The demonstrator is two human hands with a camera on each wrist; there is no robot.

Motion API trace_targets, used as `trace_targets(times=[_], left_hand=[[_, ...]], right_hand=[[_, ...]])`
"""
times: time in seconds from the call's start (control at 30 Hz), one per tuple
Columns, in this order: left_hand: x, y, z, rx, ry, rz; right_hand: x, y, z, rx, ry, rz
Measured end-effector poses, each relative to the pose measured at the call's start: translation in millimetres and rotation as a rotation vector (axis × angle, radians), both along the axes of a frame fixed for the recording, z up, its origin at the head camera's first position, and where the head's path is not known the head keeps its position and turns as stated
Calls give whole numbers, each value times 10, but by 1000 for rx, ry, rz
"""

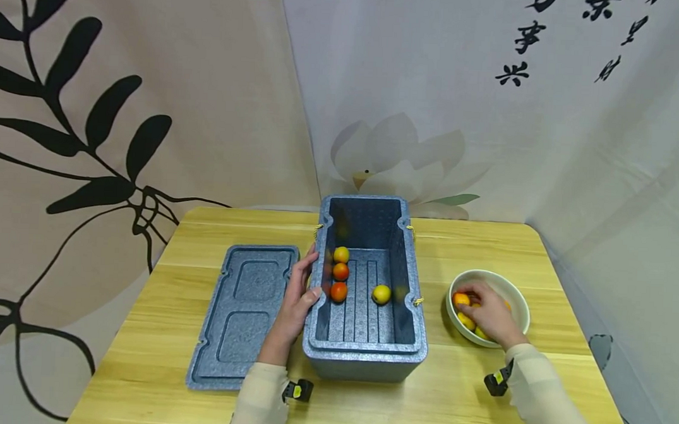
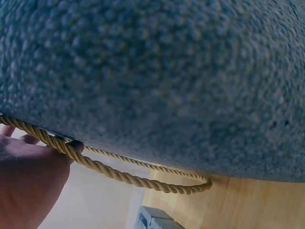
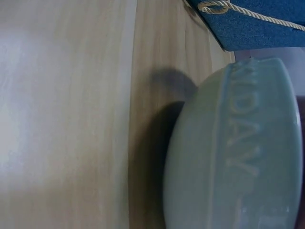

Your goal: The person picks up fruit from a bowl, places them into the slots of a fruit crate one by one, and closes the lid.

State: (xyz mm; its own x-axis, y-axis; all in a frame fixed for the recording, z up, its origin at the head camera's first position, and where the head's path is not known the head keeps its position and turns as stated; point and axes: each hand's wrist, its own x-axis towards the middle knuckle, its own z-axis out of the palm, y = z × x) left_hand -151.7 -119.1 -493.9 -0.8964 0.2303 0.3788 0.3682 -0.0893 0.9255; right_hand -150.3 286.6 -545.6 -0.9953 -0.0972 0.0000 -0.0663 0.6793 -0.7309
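My left hand (image 1: pixel 298 292) lies along the left wall of a speckled blue-grey foam box (image 1: pixel 364 347), thumb at the rim and fingers against the outside. In the left wrist view, a twisted gold rope (image 2: pixel 128 179) crosses in front of that hand. Inside the box, a yellow-orange fruit (image 1: pixel 341 254) and two red-orange tomatoes (image 1: pixel 338 292) line the left side; a yellow fruit (image 1: pixel 381 294) sits to the right. My right hand (image 1: pixel 491 313) reaches into a pale green bowl (image 1: pixel 520 302), its fingertips at an orange fruit (image 1: pixel 461 299); whether they pinch it is hidden.
Left of the box lies its blue-grey lid (image 1: pixel 246 318) on the wooden table (image 1: pixel 158 330). Several yellow fruits (image 1: pixel 467 321) are in the bowl. Gold cord loops (image 1: pixel 418 301) hang at the box's sides. A printed cloth (image 1: pixel 236 106) hangs behind the table.
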Motion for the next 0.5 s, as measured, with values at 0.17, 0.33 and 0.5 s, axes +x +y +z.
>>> trace_targets(times=[0.17, 0.33, 0.5], left_hand=[[-3, 1, 0, 4, 8, -1], [-1, 3, -1, -2, 19, 2], [10, 5, 10, -4, 12, -3]], right_hand=[[-17, -8, -26, 39, -7, 22], [-26, -17, -42, 72, 20, 41], [-26, -23, -49, 85, 37, 41]])
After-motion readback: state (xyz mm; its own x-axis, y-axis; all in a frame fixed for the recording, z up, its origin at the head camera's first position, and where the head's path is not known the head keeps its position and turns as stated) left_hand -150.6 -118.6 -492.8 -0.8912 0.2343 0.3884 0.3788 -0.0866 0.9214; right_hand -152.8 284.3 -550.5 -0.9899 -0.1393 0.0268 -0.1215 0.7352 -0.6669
